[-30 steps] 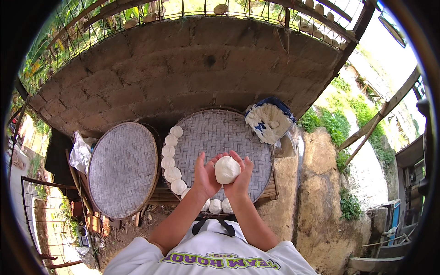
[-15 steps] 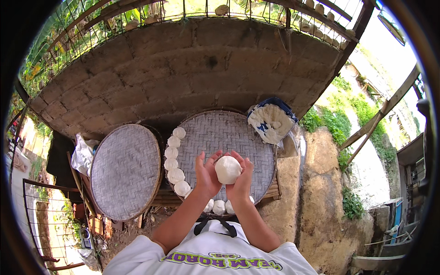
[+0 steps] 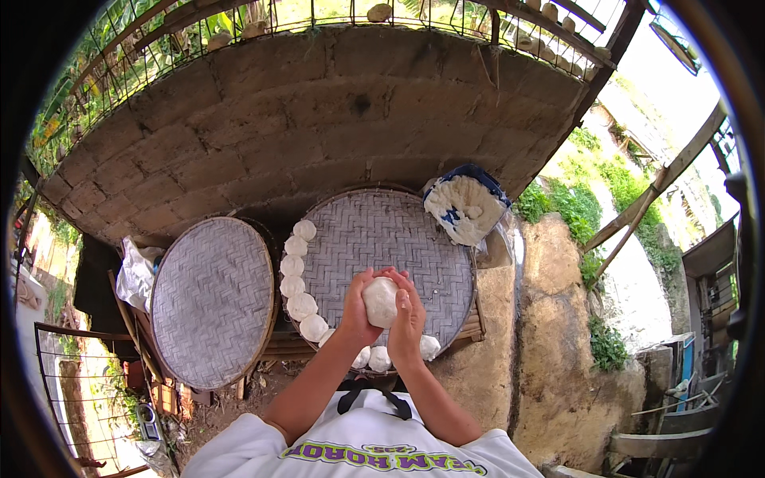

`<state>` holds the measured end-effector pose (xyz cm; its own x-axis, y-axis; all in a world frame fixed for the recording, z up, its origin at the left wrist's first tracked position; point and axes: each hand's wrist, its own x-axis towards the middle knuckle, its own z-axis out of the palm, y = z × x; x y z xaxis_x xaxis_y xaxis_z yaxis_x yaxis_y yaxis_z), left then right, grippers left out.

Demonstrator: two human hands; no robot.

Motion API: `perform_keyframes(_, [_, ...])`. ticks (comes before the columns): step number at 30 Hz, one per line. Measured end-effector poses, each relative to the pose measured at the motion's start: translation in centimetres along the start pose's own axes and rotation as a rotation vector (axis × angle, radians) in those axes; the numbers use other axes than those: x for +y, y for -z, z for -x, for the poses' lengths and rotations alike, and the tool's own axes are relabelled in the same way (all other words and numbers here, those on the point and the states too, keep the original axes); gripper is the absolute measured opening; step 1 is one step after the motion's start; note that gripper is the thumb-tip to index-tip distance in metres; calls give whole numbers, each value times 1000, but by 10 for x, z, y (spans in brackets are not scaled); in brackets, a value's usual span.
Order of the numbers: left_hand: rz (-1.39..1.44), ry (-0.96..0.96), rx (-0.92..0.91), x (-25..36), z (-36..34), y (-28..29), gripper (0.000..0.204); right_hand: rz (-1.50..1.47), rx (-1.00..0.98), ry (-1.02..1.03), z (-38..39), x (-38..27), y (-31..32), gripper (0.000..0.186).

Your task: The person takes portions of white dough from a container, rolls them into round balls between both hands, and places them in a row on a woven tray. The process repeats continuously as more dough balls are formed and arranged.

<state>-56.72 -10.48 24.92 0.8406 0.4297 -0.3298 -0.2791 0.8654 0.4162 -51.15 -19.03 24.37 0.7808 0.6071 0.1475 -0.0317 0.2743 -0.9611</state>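
A large white dough ball [image 3: 380, 303] is cupped between my two hands above the round woven tray [image 3: 351, 231]. My left hand [image 3: 358, 309] curves around its left side, and my right hand [image 3: 409, 328] presses against its right side, fingertips meeting at the far end. Along the tray's left rim runs a curved row of similar white balls [image 3: 292, 265]. More balls [image 3: 379, 358] lie on the near rim, partly hidden by my forearms. At the tray's far right, a blue-edged container [image 3: 476, 174] holds a mass of soft white dough [image 3: 466, 209].
Left of the tray leans a second round woven tray [image 3: 211, 303] with nothing on it, a white plastic bag [image 3: 135, 275] beside it. A block wall [image 3: 319, 119] topped with wire fencing rises behind. Rough concrete ground [image 3: 570, 319] extends on the right.
My hands have closed in around the dough ball; the right hand has turned more upright against its side, and the fingers have come together. The whole view has shifted slightly.
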Motion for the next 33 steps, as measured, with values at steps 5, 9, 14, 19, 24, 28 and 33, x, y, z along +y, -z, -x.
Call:
perform_keyframes(5, [48, 133, 42, 1, -7, 6, 61, -178, 15, -38, 0, 3, 3, 64])
perform_keyframes(9, [177, -37, 171, -11, -7, 9, 56, -552, 152, -334, -7, 6, 6, 50])
perform_keyframes(14, [168, 117, 45, -20, 11, 12, 55, 136, -91, 263, -3, 4, 16, 53])
perform_keyframes(19, [69, -90, 67, -16, 10, 4, 54, -504, -102, -287, -6, -7, 29, 55])
perform_keyframes(24, [256, -9, -61, -38, 24, 0, 63, -165, -223, -235, 1, -19, 37, 48])
perform_keyframes(28, [306, -155, -231, -53, 43, -4, 60, 428, -119, 475, 25, -32, 48, 51])
perform_keyframes(33, [-1010, -671, -260, -46, 56, -26, 57, -930, -135, -861, 35, -38, 65, 76])
